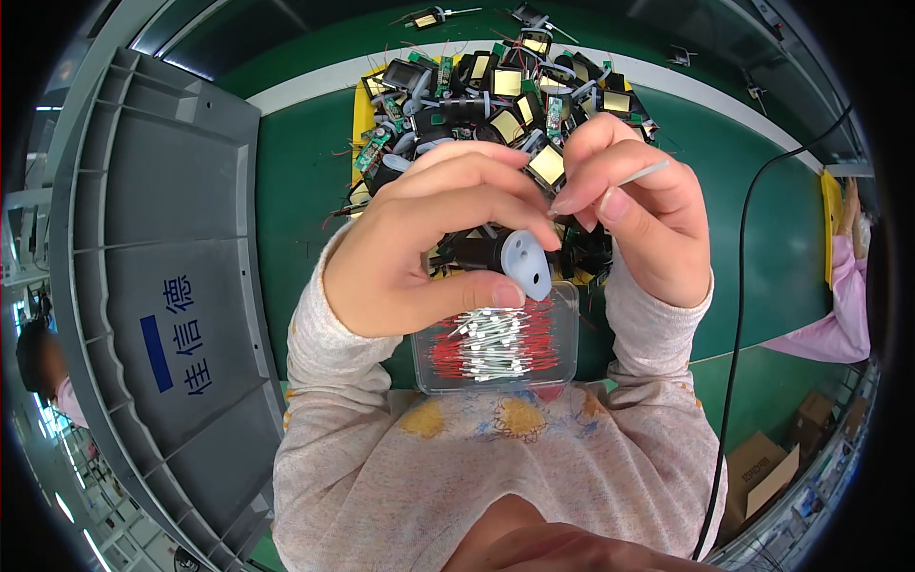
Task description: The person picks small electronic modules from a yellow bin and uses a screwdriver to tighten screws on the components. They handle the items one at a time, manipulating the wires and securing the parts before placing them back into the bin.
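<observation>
My left hand is closed around a black cylindrical part with a light grey end cap. The cap faces right, toward my other hand, and dark holes show in it. Above and to the right of the cap, my right hand pinches a thin whitish strip. One end of the strip sticks out past the fingers; I cannot make out its exact kind. Below both hands stands a clear plastic box filled with short red leads with white ends.
A heap of black parts with green circuit boards lies beyond my hands on the green table. Left stands a large grey crate. A black cable hangs on the right, near another person's pink sleeve. Cardboard boxes sit lower right.
</observation>
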Available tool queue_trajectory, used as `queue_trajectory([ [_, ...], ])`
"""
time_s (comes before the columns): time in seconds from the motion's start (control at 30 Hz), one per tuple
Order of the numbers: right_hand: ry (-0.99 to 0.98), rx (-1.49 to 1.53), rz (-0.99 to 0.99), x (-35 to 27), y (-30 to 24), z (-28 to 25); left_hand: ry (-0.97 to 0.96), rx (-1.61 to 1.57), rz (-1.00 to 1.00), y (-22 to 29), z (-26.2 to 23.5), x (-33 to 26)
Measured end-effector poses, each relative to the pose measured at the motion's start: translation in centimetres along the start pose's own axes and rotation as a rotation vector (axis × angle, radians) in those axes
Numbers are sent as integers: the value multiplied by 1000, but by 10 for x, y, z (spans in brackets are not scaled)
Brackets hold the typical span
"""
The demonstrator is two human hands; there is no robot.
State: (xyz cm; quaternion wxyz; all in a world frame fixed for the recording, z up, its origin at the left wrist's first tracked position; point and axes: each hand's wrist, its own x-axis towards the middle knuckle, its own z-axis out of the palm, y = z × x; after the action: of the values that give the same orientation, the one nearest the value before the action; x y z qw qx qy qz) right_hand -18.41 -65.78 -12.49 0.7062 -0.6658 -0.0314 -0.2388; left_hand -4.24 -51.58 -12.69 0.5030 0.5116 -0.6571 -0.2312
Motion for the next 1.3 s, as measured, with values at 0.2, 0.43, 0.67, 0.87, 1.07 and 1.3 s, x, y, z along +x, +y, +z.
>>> queue_trajectory([
  [0.2, 14, -105, -55, -1, 2, 2, 27, -28, -31, 8, 0, 3],
  [0.43, 219, 56, -221, -5, -7, -21, 91, -200, -52, 7, -2, -1],
  [0.67, 399, -88, -474, -11, -2, 0, 469, -158, -144, 1, 27, -1],
  [0.87, 177, -619, -638, -12, -16, 0, 513, 56, -17, -4, 26, -1],
  [1.07, 97, -657, -619, -11, -20, 5, 528, 60, 4, -3, 26, -3],
  [1.3, 135, -591, -605, -11, -17, 1, 388, 184, 77, -2, 19, -4],
])
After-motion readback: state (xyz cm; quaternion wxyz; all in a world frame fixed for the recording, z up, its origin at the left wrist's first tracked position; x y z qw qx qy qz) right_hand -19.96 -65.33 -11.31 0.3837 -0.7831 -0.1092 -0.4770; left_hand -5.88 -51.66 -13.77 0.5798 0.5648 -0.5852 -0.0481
